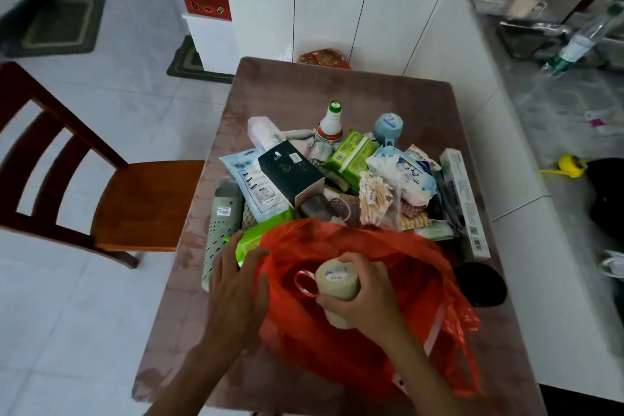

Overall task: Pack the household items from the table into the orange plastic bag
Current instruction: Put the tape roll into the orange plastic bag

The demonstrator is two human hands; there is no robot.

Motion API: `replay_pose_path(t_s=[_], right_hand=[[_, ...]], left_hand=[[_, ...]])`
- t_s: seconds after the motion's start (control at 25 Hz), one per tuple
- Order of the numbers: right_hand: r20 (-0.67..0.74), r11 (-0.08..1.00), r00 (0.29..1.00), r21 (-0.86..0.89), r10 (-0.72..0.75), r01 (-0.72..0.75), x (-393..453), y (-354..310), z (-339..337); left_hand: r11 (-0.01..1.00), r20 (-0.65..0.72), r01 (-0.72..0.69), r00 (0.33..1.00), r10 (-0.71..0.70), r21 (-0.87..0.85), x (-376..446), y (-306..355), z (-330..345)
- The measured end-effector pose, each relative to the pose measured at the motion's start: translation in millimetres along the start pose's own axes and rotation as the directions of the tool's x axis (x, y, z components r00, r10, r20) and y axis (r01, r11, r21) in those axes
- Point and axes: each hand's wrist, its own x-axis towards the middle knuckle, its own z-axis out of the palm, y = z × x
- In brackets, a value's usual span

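Observation:
The orange plastic bag [415, 307] lies open on the near half of the table [304, 91]. My right hand [368, 300] is shut on a beige tape roll [337, 284] inside the bag's mouth, next to a clear ring-shaped roll [305, 282] lying in the bag. My left hand [236, 284] grips the bag's left rim and holds it apart. Behind the bag lies a heap of household items: a black box [290, 170], a green wipes pack [353, 154], cotton swabs [373, 199], a white bottle with a green cap [329, 127] and a perforated grey-green holder [221, 230].
A wooden chair [111, 192] stands left of the table. A long white box [464, 199] and a black round lid [479, 284] lie at the table's right edge. White cabinets [337, 10] stand behind, a cluttered white counter [557, 94] to the right.

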Motion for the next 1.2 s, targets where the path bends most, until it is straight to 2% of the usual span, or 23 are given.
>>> replay_pose_path(t_s=[0.08,0.16,0.2,0.32,0.4,0.44,0.48,0.52,0.56,0.6,0.64,0.68,0.72,0.8,0.84,0.92,0.96,1.0,1.04,1.12,1.2], right_hand=[[0.096,0.999,0.995,-0.007,-0.038,0.039,19,9,22],[0.150,0.992,0.988,-0.115,-0.028,0.045,30,19,42],[0.158,0.981,0.987,-0.193,0.003,0.028,33,21,49],[0.224,0.959,0.973,-0.282,0.050,0.016,23,22,50],[0.193,0.984,0.979,-0.147,-0.071,0.100,6,23,28],[0.081,0.996,0.994,-0.047,-0.076,0.080,-2,30,8],[-0.055,0.999,0.998,0.046,0.009,-0.006,-7,41,-16],[-0.205,0.985,0.970,0.134,0.132,-0.106,-7,58,-42],[-0.334,0.962,0.905,0.164,0.263,-0.220,-3,78,-68],[-0.426,0.929,0.828,0.102,0.365,-0.357,4,99,-93],[-0.465,0.866,0.762,0.018,0.450,-0.500,11,121,-113],[-0.442,0.788,0.715,-0.027,0.542,-0.615,16,142,-125],[-0.363,0.740,0.683,0.028,0.634,-0.672,20,159,-130],[-0.201,0.724,0.696,0.205,0.690,-0.659,25,183,-124],[-0.177,0.741,0.721,0.220,0.670,-0.634,25,191,-120],[-0.144,0.760,0.748,0.181,0.648,-0.624,25,192,-117],[-0.152,0.762,0.746,0.129,0.648,-0.635,24,184,-120],[-0.197,0.759,0.736,0.084,0.648,-0.646,19,177,-126],[-0.256,0.755,0.720,0.064,0.644,-0.652,11,169,-134],[-0.410,0.820,0.724,0.121,0.554,-0.559,-18,145,-151],[-0.504,0.896,0.741,0.249,0.445,-0.369,-51,107,-161]], left_hand=[[1.000,0.116,-0.013,0.993,0.015,-0.016,-4,-15,13],[0.999,0.253,0.041,0.967,-0.031,-0.034,-2,-18,25],[0.995,0.277,0.085,0.958,-0.070,-0.045,1,-16,28],[0.984,0.217,0.131,0.971,-0.104,-0.116,13,-2,29],[0.988,0.134,0.093,0.988,-0.076,-0.126,13,0,29],[0.988,0.080,0.076,0.995,-0.065,-0.133,12,1,29],[0.988,0.021,0.072,0.997,-0.070,-0.137,10,3,28],[0.987,-0.029,0.090,0.995,-0.094,-0.133,7,5,28],[0.983,-0.066,0.132,0.988,-0.142,-0.128,3,8,30],[0.975,-0.084,0.176,0.979,-0.188,-0.135,-2,11,31],[0.970,-0.105,0.190,0.973,-0.207,-0.153,-8,15,30],[0.971,-0.141,0.166,0.971,-0.191,-0.169,-15,18,30],[0.980,-0.185,0.133,0.970,-0.160,-0.150,-23,21,30],[0.993,-0.205,0.112,0.972,-0.114,-0.020,-39,28,35],[0.988,-0.177,0.150,0.974,-0.144,0.024,-45,31,41],[0.941,-0.085,0.338,0.938,-0.336,0.010,-51,33,56],[0.882,-0.033,0.469,0.882,-0.471,-0.056,-49,33,62],[0.814,0.002,0.564,0.822,-0.570,-0.141,-45,33,67],[0.778,0.012,0.591,0.798,-0.603,-0.214,-41,33,70],[0.785,-0.023,0.541,0.819,-0.574,-0.302,-30,28,75],[0.835,-0.061,0.469,0.861,-0.505,-0.288,-29,25,75]])
